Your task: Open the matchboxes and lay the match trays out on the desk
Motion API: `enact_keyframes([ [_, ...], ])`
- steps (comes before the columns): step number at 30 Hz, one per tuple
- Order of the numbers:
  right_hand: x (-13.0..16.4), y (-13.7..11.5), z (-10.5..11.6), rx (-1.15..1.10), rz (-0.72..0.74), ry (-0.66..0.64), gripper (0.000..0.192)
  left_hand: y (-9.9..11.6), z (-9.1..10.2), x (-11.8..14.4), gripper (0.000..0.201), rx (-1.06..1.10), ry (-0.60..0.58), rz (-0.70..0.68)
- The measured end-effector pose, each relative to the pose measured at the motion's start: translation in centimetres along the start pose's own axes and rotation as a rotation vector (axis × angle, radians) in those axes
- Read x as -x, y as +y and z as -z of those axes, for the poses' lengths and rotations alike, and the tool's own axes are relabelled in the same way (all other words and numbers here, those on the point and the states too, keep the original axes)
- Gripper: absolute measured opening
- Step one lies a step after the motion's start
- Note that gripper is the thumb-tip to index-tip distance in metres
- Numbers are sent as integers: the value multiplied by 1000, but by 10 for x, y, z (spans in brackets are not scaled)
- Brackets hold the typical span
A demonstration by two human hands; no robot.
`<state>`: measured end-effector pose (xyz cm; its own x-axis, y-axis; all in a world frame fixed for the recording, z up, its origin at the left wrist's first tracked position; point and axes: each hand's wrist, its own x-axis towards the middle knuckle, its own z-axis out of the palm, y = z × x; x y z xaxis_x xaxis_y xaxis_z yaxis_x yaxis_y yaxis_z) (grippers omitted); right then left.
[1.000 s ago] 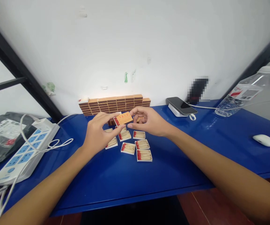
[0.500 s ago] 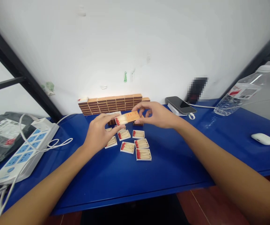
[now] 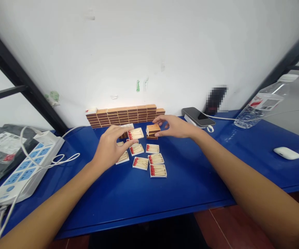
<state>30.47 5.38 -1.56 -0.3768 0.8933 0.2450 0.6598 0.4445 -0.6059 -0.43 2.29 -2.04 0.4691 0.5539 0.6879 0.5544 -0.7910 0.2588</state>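
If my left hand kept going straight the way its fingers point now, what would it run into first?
The left hand holds an open tray of matches and points toward the small stack of empty sleeves under the right hand. It would probably meet that stack first, though depth is hard to judge.

Match tray (image 3: 136, 133): small open white tray, full of matches with red heads to the left; the left hand (image 3: 110, 147) holds it just above the table, a little tilted.
Orange sleeve (image 3: 153, 128): empty outer cover of the matchbox, flat; the right hand (image 3: 174, 126) pinches it on top of a short stack of sleeves (image 3: 152, 134), just right of the tray.
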Motion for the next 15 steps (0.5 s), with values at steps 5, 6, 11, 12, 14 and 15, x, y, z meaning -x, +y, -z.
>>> enact_keyframes([
  [5,4,-20,2,1,113,141,40,0,-3,-1,34,46,-27,-4],
  [6,5,-24,2,15,137,176,35,0,-4,0,34,53,-35,8],
  [11,3,-25,-1,95,186,294,17,-1,-7,2,36,104,-125,38],
  [12,2,-22,-1,110,186,306,14,-1,-7,2,37,110,-147,35],
  [14,0,-16,-2,141,183,322,11,-3,-6,2,39,117,-190,35],
  [15,-1,-13,-2,157,182,328,9,-4,-5,2,40,119,-207,42],
])
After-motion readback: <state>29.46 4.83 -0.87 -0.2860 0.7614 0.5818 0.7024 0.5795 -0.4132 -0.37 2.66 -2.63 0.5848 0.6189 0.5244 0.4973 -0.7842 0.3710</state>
